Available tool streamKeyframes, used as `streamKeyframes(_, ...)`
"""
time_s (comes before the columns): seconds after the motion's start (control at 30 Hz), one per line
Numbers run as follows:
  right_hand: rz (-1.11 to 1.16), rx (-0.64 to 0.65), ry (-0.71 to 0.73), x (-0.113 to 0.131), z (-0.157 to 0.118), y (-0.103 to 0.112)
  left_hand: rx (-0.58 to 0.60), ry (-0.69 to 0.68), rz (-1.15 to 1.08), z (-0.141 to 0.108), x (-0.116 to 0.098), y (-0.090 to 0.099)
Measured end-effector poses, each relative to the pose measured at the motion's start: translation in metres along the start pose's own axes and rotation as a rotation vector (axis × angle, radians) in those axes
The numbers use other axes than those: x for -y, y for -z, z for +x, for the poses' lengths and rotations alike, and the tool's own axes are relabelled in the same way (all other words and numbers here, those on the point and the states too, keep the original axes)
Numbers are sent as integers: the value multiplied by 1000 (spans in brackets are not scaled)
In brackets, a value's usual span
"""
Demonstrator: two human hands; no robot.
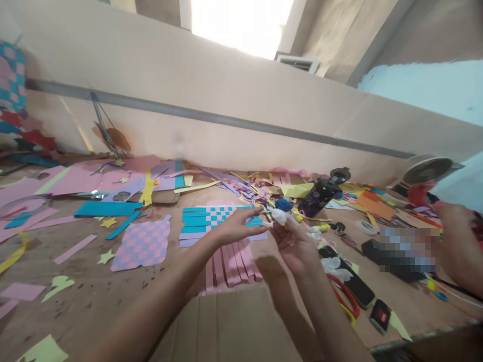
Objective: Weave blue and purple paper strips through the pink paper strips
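Note:
My right hand (296, 246) is raised over the table with its fingers closed round a small white object (279, 216). Its kind is too blurred to tell. Directly behind it is a dark blue lump (284, 204); whether they are joined I cannot tell. My left hand (241, 223) reaches in from the left, thumb and fingers stretched out and apart, close to the white object. Beneath the left hand lies a part-woven paper mat (219, 215) of blue, pink and lilac strips. Its loose pink strips (234, 266) spread towards me.
A finished pink-and-lilac woven piece (141, 245) lies left, among paper scraps and stars. A dark bottle (319, 196) stands behind my right hand. To the right are red-handled scissors (345, 296), a phone (356, 281) and another person's arm (458, 246). A pale wall (226, 136) bounds the back.

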State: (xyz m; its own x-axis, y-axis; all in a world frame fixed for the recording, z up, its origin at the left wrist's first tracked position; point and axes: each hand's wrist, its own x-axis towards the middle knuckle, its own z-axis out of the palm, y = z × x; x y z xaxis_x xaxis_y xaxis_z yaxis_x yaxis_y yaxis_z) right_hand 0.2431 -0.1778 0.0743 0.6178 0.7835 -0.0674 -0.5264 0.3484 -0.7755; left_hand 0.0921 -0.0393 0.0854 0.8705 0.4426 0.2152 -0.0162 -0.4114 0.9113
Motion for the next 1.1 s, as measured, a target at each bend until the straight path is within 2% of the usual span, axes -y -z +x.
streamKeyframes(0.13,150,59,-61,-6,-27,-9,76,-84,-243,-6,-30,-24)
streamKeyframes(0.23,182,64,-106,-13,-45,-11,116,-46,-381,-11,-44,-37)
streamKeyframes(0.3,111,66,-112,-15,-57,-5,168,-17,-444,-15,-49,-42)
streamKeyframes(0.4,-232,61,13,-8,-71,18,178,-24,-463,-18,-57,-43)
streamKeyframes(0.5,-843,20,218,12,-82,63,154,-24,-458,-18,-65,-38)
streamKeyframes(0.57,-1324,-82,332,27,-90,97,157,0,-448,-18,-69,-34)
streamKeyframes(0.63,-1684,-139,312,38,-98,126,163,34,-442,-18,-71,-33)
streamKeyframes(0.7,-1901,-163,203,42,-102,144,175,69,-453,-19,-71,-35)
streamKeyframes(0.8,-2049,-154,100,43,-104,149,220,105,-476,-21,-68,-41)
streamKeyframes(0.9,-2120,-153,94,46,-101,143,248,108,-479,-24,-65,-45)
streamKeyframes(1.0,-2081,-187,82,51,-97,143,258,100,-509,-24,-59,-48)
streamKeyframes(1.1,-1994,-204,55,52,-94,147,274,121,-631,-20,-47,-53)
